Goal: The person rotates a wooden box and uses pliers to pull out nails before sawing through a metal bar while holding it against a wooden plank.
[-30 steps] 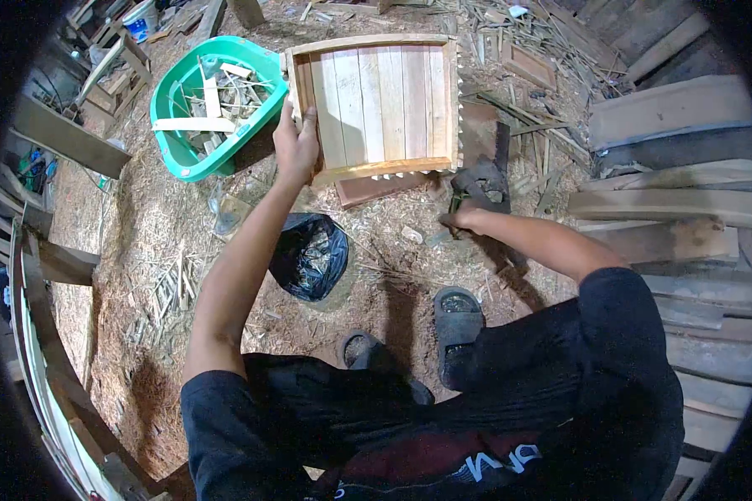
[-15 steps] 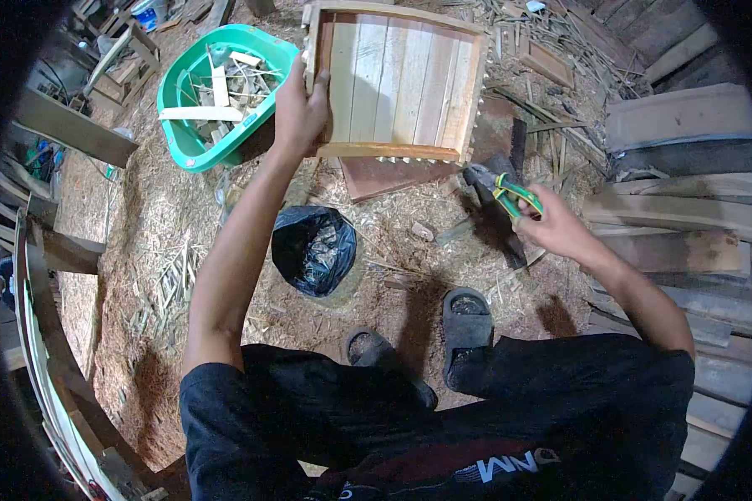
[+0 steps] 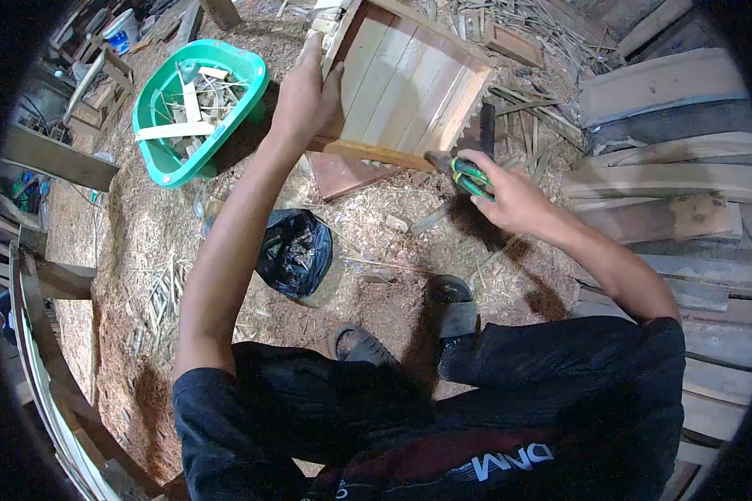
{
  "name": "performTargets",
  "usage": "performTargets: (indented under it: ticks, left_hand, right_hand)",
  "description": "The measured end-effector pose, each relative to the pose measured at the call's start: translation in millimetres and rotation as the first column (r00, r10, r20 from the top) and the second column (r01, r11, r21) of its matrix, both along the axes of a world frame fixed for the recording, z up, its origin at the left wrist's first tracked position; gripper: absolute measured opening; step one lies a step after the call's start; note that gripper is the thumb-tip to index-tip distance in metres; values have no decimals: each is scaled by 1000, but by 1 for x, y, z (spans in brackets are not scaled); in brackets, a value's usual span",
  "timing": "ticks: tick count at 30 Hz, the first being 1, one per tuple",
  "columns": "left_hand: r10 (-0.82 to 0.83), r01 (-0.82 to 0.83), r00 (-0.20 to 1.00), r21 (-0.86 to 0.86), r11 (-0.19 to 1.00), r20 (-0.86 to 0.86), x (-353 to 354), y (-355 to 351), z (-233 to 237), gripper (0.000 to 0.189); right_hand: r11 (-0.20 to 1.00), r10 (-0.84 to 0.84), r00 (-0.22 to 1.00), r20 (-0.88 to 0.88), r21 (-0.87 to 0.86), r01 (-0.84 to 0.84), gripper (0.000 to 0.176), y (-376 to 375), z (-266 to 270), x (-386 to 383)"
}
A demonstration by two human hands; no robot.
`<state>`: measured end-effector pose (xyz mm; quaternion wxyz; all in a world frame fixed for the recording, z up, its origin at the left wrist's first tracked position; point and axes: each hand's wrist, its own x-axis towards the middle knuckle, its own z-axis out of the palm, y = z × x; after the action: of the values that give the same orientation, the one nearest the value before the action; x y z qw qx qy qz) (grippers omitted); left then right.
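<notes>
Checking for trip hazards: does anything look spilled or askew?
Yes: loose wood strips lie scattered left of the black bag, and one pale piece rests partly on the green tub's rim rather than wholly among its scraps. The wooden frame in the left hand is tilted, probably just from handling.

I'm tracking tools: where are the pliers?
Right of centre in the head view: the pliers are in the right hand, by the lower corner of the wooden frame.

Shavings and stacked boards show a woodworking shop.
</notes>
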<state>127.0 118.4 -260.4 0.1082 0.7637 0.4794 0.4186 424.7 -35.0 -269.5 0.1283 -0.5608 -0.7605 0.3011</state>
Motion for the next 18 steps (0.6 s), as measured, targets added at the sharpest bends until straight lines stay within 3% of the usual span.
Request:
performTargets:
  ticks: [2, 4, 6, 7, 10, 11, 14, 15, 17, 18]
  left_hand:
    - [-4, 4, 1000, 52, 999, -8, 1, 4, -7, 51]
    - [30, -26, 999, 117, 993, -26, 3, 3, -9, 51]
    - [29, -28, 999, 16, 999, -18, 3, 2, -8, 51]
    - [24, -25, 1000, -32, 999, -14, 5, 2, -6, 52]
    - [-5, 7, 1000, 100, 995, -18, 5, 4, -8, 49]
    - [-4, 6, 1000, 95, 995, -23, 5, 4, -10, 51]
    - [13, -11, 1000, 50, 999, -28, 5, -2, -14, 55]
    - [13, -12, 1000, 21, 1000, -24, 6, -5, -12, 55]
    - [19, -19, 1000, 0, 1000, -23, 8, -6, -8, 55]
    - [29, -29, 999, 1, 1000, -26, 7, -6, -7, 55]
  right_hand:
    - [999, -51, 999, -15, 3, 51, 66, -5, -7, -1]
    - [989, -80, 984, -156, 109, 98, 69, -4, -5, -5]
    - [965, -123, 950, -288, 188, 182, 69, -5, 2, -10]
    - [965, -131, 957, -260, 188, 184, 70, -9, 5, -12]
    - [998, 29, 995, 97, -54, -24, 70, -4, -15, 0]
    - [997, 34, 989, 143, -68, -24, 69, -3, -19, 4]
    - [997, -79, 990, -114, 0, 80, 72, -7, 11, -15]
    - [984, -52, 985, -162, 157, 78, 72, -5, 1, -13]
    - [994, -26, 991, -132, 98, 39, 71, -6, -28, -5]
    - [993, -59, 996, 61, -103, 65, 70, -5, -11, -12]
